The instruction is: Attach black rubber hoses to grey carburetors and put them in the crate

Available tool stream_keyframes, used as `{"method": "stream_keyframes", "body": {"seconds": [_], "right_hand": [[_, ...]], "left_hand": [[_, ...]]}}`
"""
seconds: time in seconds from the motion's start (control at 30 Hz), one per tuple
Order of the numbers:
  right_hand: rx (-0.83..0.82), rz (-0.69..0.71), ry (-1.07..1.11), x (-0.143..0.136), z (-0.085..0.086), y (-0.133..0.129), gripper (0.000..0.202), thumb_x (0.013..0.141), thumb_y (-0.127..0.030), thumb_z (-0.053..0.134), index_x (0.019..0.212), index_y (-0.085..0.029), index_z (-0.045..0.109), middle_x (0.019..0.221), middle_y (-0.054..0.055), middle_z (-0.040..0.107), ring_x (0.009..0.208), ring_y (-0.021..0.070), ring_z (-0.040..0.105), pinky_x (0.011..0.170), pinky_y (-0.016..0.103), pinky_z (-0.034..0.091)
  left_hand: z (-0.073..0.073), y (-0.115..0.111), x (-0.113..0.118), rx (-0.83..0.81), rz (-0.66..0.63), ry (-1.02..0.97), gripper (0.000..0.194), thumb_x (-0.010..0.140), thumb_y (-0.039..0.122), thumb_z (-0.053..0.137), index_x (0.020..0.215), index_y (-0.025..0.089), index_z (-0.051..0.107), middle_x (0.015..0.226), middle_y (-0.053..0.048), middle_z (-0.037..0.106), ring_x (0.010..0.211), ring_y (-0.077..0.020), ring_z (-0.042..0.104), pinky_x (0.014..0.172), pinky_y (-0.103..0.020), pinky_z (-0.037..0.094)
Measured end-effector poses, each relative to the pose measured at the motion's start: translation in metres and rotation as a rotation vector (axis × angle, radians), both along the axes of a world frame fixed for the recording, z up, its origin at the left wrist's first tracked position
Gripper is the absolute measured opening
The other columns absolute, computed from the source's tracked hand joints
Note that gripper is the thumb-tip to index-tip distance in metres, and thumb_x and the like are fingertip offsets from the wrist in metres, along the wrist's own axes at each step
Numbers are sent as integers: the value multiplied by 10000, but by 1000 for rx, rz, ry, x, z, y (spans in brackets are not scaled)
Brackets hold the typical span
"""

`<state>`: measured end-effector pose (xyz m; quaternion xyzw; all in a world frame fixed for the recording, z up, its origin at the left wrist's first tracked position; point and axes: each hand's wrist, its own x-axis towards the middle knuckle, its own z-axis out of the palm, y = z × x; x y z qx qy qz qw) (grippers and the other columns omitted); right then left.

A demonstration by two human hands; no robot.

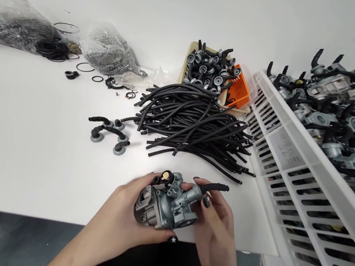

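A grey metal carburetor (170, 206) is held up at the table's front edge. My left hand (123, 214) wraps round its left end, the thumb along the underside. At its right end, my right hand (218, 226) has its fingers and thumb closed round the neck of the carburetor, where a black rubber cap (216, 187) sticks out to the right. A round black fitting with a brass centre (166, 176) sits on top. Behind the carburetor lies a heap of black hoses (195, 127).
Several caps with black elbows (109, 133) lie left of the hoses. A beige bin (190, 53) of caps and an orange bin (241, 89) stand behind. A white slotted crate (284, 146) of carburetors fills the right. Plastic bags (109, 51) and black rings (97, 79) are at back left.
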<state>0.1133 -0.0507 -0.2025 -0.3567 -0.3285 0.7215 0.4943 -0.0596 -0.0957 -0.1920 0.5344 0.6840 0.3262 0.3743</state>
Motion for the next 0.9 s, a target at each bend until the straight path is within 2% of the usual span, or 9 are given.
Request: {"method": "stream_keyframes", "body": {"seconds": [0.1,0.23,0.67,0.9], "right_hand": [[12,41,33,3,0,0,278,853,-357,706,1108,-255,745,1019,66,777,957,226,691,833,331,529],[0,37,1,3,0,0,265,838,-343,728,1086,-256,758,1014,60,774,966,235,688,875,354,523],[12,-15,-68,-2,2,1,207,805,-361,772,965,-233,741,921,52,769,878,215,687,790,327,538],[14,-15,-79,-3,1,1,226,788,-383,795,956,-247,731,912,38,771,863,193,681,802,307,519]], "left_hand": [[1,0,0,-29,-3,-11,752,608,372,815,1291,244,527,1121,-68,720,938,-277,705,785,-379,596],[1,1,0,-57,-6,-13,758,604,379,811,1290,236,522,1103,-68,718,907,-270,700,738,-363,590],[-3,0,-1,-24,-5,5,771,604,368,817,1304,248,515,1152,-66,696,968,-272,681,876,-422,566],[-4,0,-1,-2,7,-4,779,604,359,823,1315,261,521,1171,-56,695,1005,-267,680,917,-424,559]]}}
